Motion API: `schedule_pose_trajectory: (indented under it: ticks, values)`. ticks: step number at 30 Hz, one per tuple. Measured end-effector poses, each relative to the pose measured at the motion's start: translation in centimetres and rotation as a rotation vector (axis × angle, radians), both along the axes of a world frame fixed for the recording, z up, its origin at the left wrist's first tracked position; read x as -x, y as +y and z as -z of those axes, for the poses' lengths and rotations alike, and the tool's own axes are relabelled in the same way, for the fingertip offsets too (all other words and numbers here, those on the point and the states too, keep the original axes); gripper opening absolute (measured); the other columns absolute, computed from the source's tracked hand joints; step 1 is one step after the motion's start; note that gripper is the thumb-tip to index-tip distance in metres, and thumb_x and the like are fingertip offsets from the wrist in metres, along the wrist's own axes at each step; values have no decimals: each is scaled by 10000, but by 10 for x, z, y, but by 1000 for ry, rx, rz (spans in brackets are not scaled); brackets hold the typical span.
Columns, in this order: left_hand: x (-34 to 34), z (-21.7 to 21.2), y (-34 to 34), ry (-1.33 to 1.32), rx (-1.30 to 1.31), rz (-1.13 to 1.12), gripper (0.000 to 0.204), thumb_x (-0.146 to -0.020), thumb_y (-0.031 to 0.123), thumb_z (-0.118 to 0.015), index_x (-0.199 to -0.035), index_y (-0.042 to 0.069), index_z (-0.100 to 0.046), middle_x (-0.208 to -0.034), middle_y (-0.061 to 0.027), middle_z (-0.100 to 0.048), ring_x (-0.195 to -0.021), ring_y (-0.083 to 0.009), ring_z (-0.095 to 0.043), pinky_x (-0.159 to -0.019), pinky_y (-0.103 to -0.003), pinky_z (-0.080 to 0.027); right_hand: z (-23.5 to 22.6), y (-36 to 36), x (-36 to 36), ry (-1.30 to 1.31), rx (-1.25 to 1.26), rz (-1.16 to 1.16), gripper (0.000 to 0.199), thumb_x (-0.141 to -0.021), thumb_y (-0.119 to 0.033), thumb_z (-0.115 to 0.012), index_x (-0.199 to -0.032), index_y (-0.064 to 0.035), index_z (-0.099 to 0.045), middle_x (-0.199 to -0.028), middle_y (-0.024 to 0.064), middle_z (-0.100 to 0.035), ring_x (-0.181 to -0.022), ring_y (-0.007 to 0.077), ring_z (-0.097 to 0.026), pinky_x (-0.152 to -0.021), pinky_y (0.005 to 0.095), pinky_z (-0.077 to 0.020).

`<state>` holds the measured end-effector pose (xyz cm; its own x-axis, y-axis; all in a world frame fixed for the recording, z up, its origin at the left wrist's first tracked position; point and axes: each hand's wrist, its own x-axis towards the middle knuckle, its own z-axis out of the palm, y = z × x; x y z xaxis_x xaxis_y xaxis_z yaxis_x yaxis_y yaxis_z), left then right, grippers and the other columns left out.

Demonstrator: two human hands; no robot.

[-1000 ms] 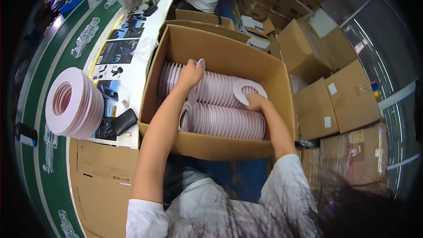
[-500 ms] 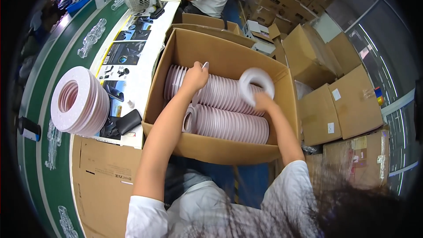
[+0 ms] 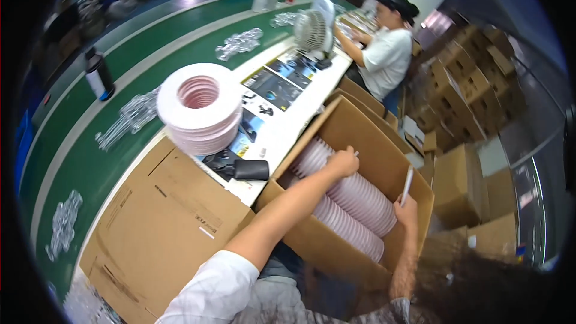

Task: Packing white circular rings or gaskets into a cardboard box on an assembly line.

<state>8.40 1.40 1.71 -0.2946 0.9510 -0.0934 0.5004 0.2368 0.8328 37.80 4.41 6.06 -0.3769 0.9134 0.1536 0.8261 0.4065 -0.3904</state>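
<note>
An open cardboard box [image 3: 360,126] stands beside the white table and holds rows of pale pink flat rings [image 3: 360,201] on edge. My left hand [image 3: 343,161] rests on top of the far row, its fingers closed over the rings. My right hand [image 3: 408,207] is at the right end of the rows and holds one ring [image 3: 407,185] upright, seen edge-on against the box's right wall. A stack of the same pink rings [image 3: 199,108] lies flat on the table to the left.
A flattened cardboard sheet [image 3: 162,222] lies at the table's near end beside a black wallet-like case [image 3: 251,170]. A small white fan [image 3: 312,29] and another person in a white shirt [image 3: 384,54] are farther along. A green conveyor [image 3: 90,150] runs left; cardboard boxes [image 3: 468,180] pile right.
The view has swung left toward the table. My right hand has lifted one ring out of the rows and now holds it edge-on by the box's right wall. My left hand stays on the rings.
</note>
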Motion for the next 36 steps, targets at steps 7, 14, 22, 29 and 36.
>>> schedule_pose_trajectory:
  ticks: [7, 14, 22, 29, 36]
  values:
    - [7, -6, -8, 56, -77, 29, 363, -875, 261, -374, -1088, -18, -468, -1013, -281, -610, -938, -428, -600, -834, -500, -448, -124, -33, 192, 643, -263, -276, 221, -834, -168, -588, -933, 19, -651, -862, 114, -639, -799, 180, -608, -717, 313, -469]
    - [28, 0, -25, 199, -255, 127, 377, -913, 336, -436, -1032, -6, -540, -992, -256, -622, -925, -387, -608, -799, -471, -461, -161, -114, 393, 1210, 950, -713, 286, -926, -231, -527, -1041, 21, -600, -1011, 111, -607, -929, 204, -601, -840, 365, -492]
    - [25, -5, -22, 222, -154, 75, 353, -891, 271, -409, -1039, -32, -509, -937, -286, -607, -865, -442, -590, -800, -486, -454, -99, -168, 500, 1024, 1151, -678, 375, -859, -284, -639, -923, 81, -578, -882, 144, -605, -771, 232, -634, -681, 377, -570]
    - [17, -18, -12, 91, -69, 31, 347, -848, 250, -410, -1081, 8, -499, -993, -331, -580, -930, -477, -567, -856, -517, -427, -129, -138, 450, 462, 491, -587, 529, -841, -398, -569, -681, 104, -609, -679, 244, -618, -674, 305, -649, -596, 393, -519]
    - [46, 46, 22, 194, -695, 83, 291, -877, 202, -417, -1022, -9, -556, -1026, -254, -582, -905, -382, -574, -855, -439, -437, -131, -78, 306, 653, -164, -565, 240, -786, -222, -593, -833, 5, -654, -811, 168, -641, -750, 283, -623, -723, 373, -496]
